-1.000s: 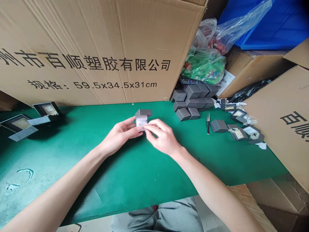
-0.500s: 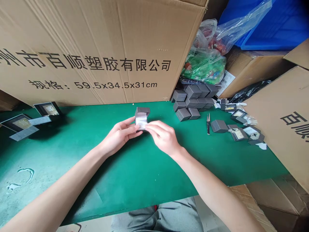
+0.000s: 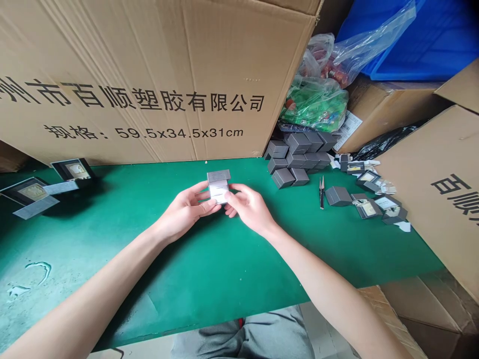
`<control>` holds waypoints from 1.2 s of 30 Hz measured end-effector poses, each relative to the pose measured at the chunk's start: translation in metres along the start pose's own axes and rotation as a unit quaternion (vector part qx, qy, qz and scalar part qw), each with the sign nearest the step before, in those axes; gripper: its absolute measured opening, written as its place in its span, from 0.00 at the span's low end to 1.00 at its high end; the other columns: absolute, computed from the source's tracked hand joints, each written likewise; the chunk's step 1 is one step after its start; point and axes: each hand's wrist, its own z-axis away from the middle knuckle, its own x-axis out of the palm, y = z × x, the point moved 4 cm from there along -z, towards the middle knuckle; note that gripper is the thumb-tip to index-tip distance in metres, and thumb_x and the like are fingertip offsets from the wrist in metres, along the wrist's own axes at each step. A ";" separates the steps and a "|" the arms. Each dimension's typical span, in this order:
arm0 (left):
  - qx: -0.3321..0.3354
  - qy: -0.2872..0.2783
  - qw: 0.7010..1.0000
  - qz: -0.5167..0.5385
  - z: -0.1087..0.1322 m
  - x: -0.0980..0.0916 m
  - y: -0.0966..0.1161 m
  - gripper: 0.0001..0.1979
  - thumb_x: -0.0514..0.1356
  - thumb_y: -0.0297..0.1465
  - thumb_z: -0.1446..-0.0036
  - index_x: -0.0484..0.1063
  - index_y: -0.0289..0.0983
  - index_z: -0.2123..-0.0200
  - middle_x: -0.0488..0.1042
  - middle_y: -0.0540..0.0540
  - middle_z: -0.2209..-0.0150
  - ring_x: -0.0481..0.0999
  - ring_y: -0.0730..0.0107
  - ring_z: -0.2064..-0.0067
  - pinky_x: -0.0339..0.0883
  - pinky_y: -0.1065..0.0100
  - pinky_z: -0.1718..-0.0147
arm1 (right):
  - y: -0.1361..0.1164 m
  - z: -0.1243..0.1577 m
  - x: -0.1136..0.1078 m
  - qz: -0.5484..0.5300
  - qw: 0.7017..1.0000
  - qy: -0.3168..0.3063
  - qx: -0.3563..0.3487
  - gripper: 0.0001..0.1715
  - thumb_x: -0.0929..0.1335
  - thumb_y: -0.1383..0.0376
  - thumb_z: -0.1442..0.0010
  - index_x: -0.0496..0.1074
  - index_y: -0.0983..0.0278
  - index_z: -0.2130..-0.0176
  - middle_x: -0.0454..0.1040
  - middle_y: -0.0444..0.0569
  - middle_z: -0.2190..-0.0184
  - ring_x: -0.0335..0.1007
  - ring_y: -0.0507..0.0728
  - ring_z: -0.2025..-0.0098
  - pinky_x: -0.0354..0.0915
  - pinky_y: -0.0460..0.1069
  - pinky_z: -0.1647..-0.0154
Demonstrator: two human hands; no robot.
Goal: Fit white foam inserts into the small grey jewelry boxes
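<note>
Between my two hands is a small grey hinged box [image 3: 218, 176], its lid raised and a pale lining showing inside. My left hand [image 3: 186, 207] grips it from the left, with the thumb at the front edge. From the right, my right hand [image 3: 251, 206] closes on the box too, its thumb over the near right corner and fingers curled behind. The box is held above the green table [image 3: 194, 279]. Fingertips hide its lower sides.
A large carton [image 3: 149, 65] stands behind. Stacked grey boxes [image 3: 297, 159], black tweezers [image 3: 322, 193] and several opened boxes [image 3: 366, 207] lie to the right. Two open cases [image 3: 33, 192] stand at left. Water [image 3: 39, 271] wets the table's left side. Another carton [image 3: 445, 189] borders the right.
The box has tipped so its lining faces me more. My right hand has shifted from pinching at the lining to gripping the box's right side. My left hand keeps its hold.
</note>
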 end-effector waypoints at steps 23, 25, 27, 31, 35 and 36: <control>0.015 0.016 0.997 -0.076 0.001 -0.004 0.000 0.28 0.70 0.41 0.43 0.75 0.42 0.40 0.82 0.41 0.47 0.82 0.53 0.49 0.77 0.53 0.46 | 0.000 -0.001 0.004 -0.022 0.998 -0.064 0.008 0.30 0.70 0.45 0.37 0.72 0.64 0.47 0.80 0.47 0.67 0.77 0.52 0.67 0.70 0.46 0.70; 0.019 0.002 0.997 -0.078 0.001 -0.003 -0.001 0.29 0.70 0.41 0.42 0.74 0.43 0.39 0.80 0.41 0.45 0.81 0.52 0.47 0.76 0.52 0.44 | -0.002 -0.001 0.004 -0.015 0.998 -0.054 0.005 0.30 0.70 0.44 0.37 0.71 0.63 0.47 0.79 0.47 0.66 0.77 0.53 0.67 0.71 0.46 0.70; 0.020 -0.011 0.997 -0.074 0.002 -0.001 -0.002 0.28 0.69 0.41 0.41 0.73 0.43 0.38 0.78 0.42 0.41 0.80 0.51 0.45 0.75 0.53 0.43 | -0.004 0.000 0.003 -0.011 0.999 -0.043 -0.002 0.30 0.70 0.45 0.37 0.71 0.62 0.47 0.79 0.47 0.64 0.76 0.53 0.66 0.71 0.46 0.70; 0.014 -0.015 0.997 -0.068 0.003 0.002 -0.005 0.26 0.68 0.41 0.40 0.74 0.45 0.39 0.76 0.45 0.40 0.78 0.51 0.42 0.74 0.54 0.42 | -0.006 0.000 0.003 -0.010 0.999 -0.042 -0.014 0.28 0.71 0.46 0.38 0.71 0.61 0.48 0.79 0.48 0.62 0.76 0.53 0.65 0.72 0.47 0.69; 0.013 -0.001 0.995 -0.094 0.002 0.001 -0.006 0.24 0.69 0.43 0.42 0.77 0.43 0.43 0.78 0.44 0.42 0.80 0.51 0.45 0.76 0.54 0.44 | -0.005 -0.001 0.003 -0.016 0.998 -0.051 -0.016 0.26 0.72 0.46 0.40 0.71 0.61 0.51 0.79 0.48 0.61 0.77 0.54 0.64 0.72 0.47 0.67; 0.011 -0.002 0.995 -0.096 0.002 0.001 -0.006 0.24 0.69 0.43 0.42 0.78 0.43 0.44 0.79 0.43 0.43 0.81 0.51 0.46 0.76 0.54 0.45 | -0.004 -0.001 0.003 -0.018 0.998 -0.050 -0.015 0.26 0.72 0.46 0.40 0.71 0.61 0.52 0.79 0.48 0.61 0.77 0.54 0.64 0.72 0.47 0.67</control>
